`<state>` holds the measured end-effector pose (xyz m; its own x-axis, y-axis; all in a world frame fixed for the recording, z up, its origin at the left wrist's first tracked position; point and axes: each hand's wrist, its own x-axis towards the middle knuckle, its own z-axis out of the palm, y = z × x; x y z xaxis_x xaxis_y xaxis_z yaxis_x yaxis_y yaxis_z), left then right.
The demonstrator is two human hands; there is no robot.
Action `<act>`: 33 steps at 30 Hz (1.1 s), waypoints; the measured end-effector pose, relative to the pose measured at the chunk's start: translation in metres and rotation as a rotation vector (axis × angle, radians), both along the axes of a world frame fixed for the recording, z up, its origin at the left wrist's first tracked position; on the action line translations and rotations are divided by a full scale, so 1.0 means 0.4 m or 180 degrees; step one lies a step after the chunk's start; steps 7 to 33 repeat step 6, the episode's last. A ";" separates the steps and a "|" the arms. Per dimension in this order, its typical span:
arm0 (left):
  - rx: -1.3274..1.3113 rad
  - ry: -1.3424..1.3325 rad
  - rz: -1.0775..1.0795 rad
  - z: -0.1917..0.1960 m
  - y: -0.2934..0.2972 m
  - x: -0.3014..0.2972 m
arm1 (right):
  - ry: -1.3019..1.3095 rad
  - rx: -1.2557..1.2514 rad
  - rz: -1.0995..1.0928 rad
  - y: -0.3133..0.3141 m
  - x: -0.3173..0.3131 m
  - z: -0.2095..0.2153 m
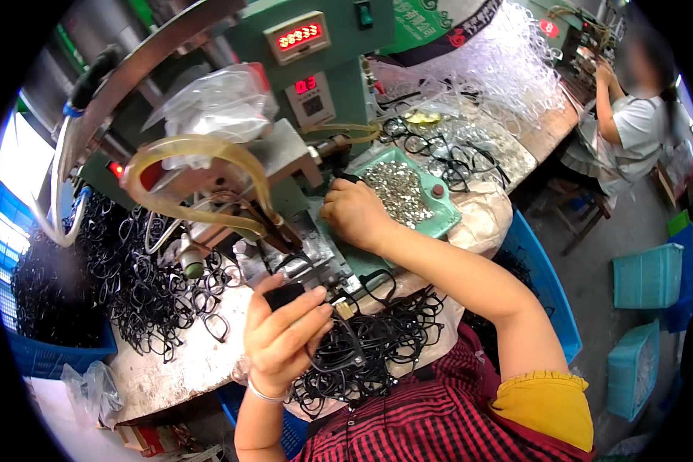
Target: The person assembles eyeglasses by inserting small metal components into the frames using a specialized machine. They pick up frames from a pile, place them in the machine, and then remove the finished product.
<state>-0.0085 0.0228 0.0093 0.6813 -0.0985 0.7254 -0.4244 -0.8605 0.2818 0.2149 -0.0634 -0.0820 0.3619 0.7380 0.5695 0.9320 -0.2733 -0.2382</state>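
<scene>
My left hand [281,339], with a bracelet at the wrist, is closed round a black eyeglass frame [285,296] in front of the machine's metal fixture [327,266]. Its fingers cover part of the frame. My right hand [356,215] is curled beside the green tray [448,219], its fingertips close together near the black part by the machine head. Whatever they pinch is hidden. Small shiny metal pieces [396,191] fill the tray. Below the fixture, next to my left hand, lies a heap of black eyeglass frames [385,339].
The green bench machine [331,58] stands ahead, with a looped yellowish hose [150,154]. More black frames [158,285] are heaped at left beside a blue crate [54,350]. Clear plastic strips [470,69] pile up at the back. A person [631,131] works at far right near teal bins [647,277].
</scene>
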 end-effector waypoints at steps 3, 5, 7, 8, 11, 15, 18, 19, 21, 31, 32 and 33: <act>-0.0148 0.0160 0.0249 -0.063 -0.007 -0.052 | -0.0455 -0.0230 0.0035 0.052 0.017 -0.036; -0.0429 0.0153 0.0403 -0.103 -0.026 -0.086 | -0.0585 -0.0323 0.0150 0.080 0.041 -0.074; -0.0371 0.0183 0.0571 -0.099 -0.013 -0.113 | -0.0549 -0.0248 0.0309 0.132 0.015 -0.080; -0.0371 0.0183 0.0571 -0.099 -0.013 -0.113 | -0.0549 -0.0248 0.0309 0.132 0.015 -0.080; -0.0371 0.0183 0.0571 -0.099 -0.013 -0.113 | -0.0549 -0.0248 0.0309 0.132 0.015 -0.080; -0.0371 0.0183 0.0571 -0.099 -0.013 -0.113 | -0.0549 -0.0248 0.0309 0.132 0.015 -0.080; -0.0371 0.0183 0.0571 -0.099 -0.013 -0.113 | -0.0549 -0.0248 0.0309 0.132 0.015 -0.080; -0.0371 0.0183 0.0571 -0.099 -0.013 -0.113 | -0.0549 -0.0248 0.0309 0.132 0.015 -0.080; -0.0371 0.0183 0.0571 -0.099 -0.013 -0.113 | -0.0549 -0.0248 0.0309 0.132 0.015 -0.080; -0.0371 0.0183 0.0571 -0.099 -0.013 -0.113 | -0.0549 -0.0248 0.0309 0.132 0.015 -0.080; -0.0371 0.0183 0.0571 -0.099 -0.013 -0.113 | -0.0549 -0.0248 0.0309 0.132 0.015 -0.080; -0.0371 0.0183 0.0571 -0.099 -0.013 -0.113 | -0.0549 -0.0248 0.0309 0.132 0.015 -0.080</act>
